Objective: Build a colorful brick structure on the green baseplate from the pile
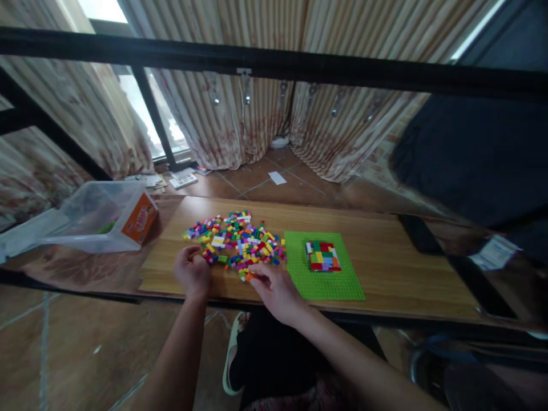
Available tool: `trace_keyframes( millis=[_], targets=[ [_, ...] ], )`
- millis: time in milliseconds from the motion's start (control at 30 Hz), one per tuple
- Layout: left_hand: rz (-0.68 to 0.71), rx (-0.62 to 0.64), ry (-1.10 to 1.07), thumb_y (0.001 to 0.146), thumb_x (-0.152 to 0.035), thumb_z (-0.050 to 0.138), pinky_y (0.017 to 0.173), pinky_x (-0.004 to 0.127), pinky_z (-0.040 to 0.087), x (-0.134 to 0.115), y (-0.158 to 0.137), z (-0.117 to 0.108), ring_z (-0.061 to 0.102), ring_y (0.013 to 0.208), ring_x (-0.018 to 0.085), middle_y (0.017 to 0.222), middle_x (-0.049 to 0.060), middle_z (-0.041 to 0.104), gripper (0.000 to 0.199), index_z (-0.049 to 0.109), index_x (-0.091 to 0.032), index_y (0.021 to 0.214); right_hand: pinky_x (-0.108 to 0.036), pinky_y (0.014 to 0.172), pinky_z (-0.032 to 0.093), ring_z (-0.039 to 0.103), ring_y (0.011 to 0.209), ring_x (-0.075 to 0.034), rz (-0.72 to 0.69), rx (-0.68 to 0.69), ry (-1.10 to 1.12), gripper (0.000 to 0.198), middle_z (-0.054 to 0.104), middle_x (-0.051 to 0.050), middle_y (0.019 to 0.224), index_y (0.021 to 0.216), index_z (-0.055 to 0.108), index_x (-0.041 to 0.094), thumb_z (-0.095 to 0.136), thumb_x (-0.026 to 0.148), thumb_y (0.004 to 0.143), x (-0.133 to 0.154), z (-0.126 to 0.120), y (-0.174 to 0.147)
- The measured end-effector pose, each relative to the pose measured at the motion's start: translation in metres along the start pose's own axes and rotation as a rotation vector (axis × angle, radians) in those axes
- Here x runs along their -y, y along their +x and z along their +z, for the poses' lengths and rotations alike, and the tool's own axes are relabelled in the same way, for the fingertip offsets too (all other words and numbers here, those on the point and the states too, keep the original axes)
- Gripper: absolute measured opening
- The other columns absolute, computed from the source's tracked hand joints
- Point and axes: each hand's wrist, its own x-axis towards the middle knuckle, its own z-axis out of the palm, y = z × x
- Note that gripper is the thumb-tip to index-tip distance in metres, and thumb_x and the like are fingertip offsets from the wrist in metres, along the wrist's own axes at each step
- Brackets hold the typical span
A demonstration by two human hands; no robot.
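Note:
A loose pile of small toy bricks (240,242) in many colours lies on the wooden tabletop. At the pile's left front edge, my left hand (192,274) is closed with its fingers curled in; whatever it may hold is hidden. My right hand (278,292) reaches to the front of the pile, thumb and fingers closed around an orange toy brick (249,276). To the right of the pile lies a green baseplate (299,282). On it sits a low rectangular block of joined bricks (322,256) in red, yellow, green, white, blue and orange.
A clear plastic box (98,242) with an orange label stands left of the wooden tabletop (398,279), some green showing inside. A black phone-like slab (418,234) lies at the right. A dark metal bar (274,65) crosses above, before striped curtains (261,28).

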Motion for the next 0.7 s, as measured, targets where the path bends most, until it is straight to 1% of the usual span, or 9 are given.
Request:
trace_keyframes(
  millis=[100,200,300,367,467,567,633,700],
  targets=[
    [0.011,0.004,0.021,0.066,-0.015,0.044,0.076,0.033,0.047,0.000,0.001,-0.001,0.055,0.069,0.018,0.074,0.003,0.062,0.029,0.068,-0.016,0.082,-0.030,0.081,0.048,0.065,0.091,-0.017,0.087,-0.024,0.034,0.026,0.071,-0.002,0.104,0.111,0.066,0.025,0.053,0.024,0.089,-0.012,-0.025,-0.034],
    [0.009,0.006,0.037,0.065,-0.016,0.045,0.074,0.034,0.047,0.000,0.002,0.000,0.052,0.063,0.017,0.069,0.002,0.059,0.030,0.068,-0.015,0.083,-0.033,0.085,0.048,0.066,0.094,-0.018,0.146,-0.084,0.042,0.023,0.072,-0.003,0.103,0.107,0.067,0.024,0.053,0.027,0.089,-0.028,-0.055,-0.061],
    [0.008,0.015,0.058,0.065,-0.017,0.045,0.071,0.033,0.047,0.000,0.003,0.001,0.050,0.060,0.017,0.066,0.001,0.056,0.030,0.069,-0.015,0.083,-0.033,0.085,0.049,0.066,0.094,-0.019,0.220,-0.204,0.052,0.022,0.072,-0.004,0.102,0.103,0.067,0.023,0.054,0.032,0.088,-0.049,-0.084,-0.078],
    [0.012,0.019,0.090,0.064,-0.018,0.045,0.069,0.033,0.046,0.000,0.004,0.001,0.049,0.059,0.017,0.064,0.001,0.055,0.030,0.069,-0.016,0.083,-0.034,0.084,0.049,0.066,0.093,-0.020,0.270,-0.306,0.072,0.022,0.072,-0.005,0.099,0.098,0.067,0.021,0.055,0.036,0.087,-0.066,-0.103,-0.082],
    [0.013,0.019,0.138,0.063,-0.019,0.046,0.068,0.032,0.045,-0.001,0.005,0.001,0.050,0.059,0.017,0.063,0.000,0.055,0.030,0.069,-0.017,0.083,-0.034,0.078,0.050,0.066,0.083,-0.020,0.346,-0.481,0.112,0.025,0.072,-0.006,0.089,0.089,0.067,0.019,0.058,0.042,0.083,-0.094,-0.130,-0.076],
    [0.006,0.018,0.163,0.061,-0.020,0.047,0.065,0.032,0.044,-0.002,0.007,0.001,0.051,0.058,0.018,0.062,0.000,0.055,0.029,0.069,-0.018,0.081,-0.033,0.070,0.051,0.066,0.076,-0.020,0.415,-0.582,0.118,0.028,0.073,-0.007,0.082,0.085,0.069,0.018,0.063,0.044,0.077,-0.115,-0.149,-0.056],
    [0.006,0.017,0.173,0.060,-0.020,0.048,0.063,0.033,0.043,-0.002,0.008,0.002,0.051,0.058,0.019,0.062,0.000,0.055,0.028,0.068,-0.020,0.079,-0.031,0.069,0.050,0.066,0.074,-0.019,0.431,-0.610,0.154,0.027,0.073,-0.007,0.081,0.083,0.070,0.017,0.064,0.042,0.075,-0.123,-0.156,-0.040],
    [0.004,0.013,0.184,0.060,-0.020,0.048,0.063,0.033,0.043,-0.001,0.008,0.002,0.051,0.058,0.019,0.061,0.000,0.054,0.027,0.068,-0.021,0.078,-0.030,0.069,0.050,0.066,0.073,-0.018,0.455,-0.605,0.190,0.023,0.074,-0.007,0.080,0.081,0.070,0.016,0.065,0.038,0.074,-0.127,-0.157,-0.026]
  ],
)
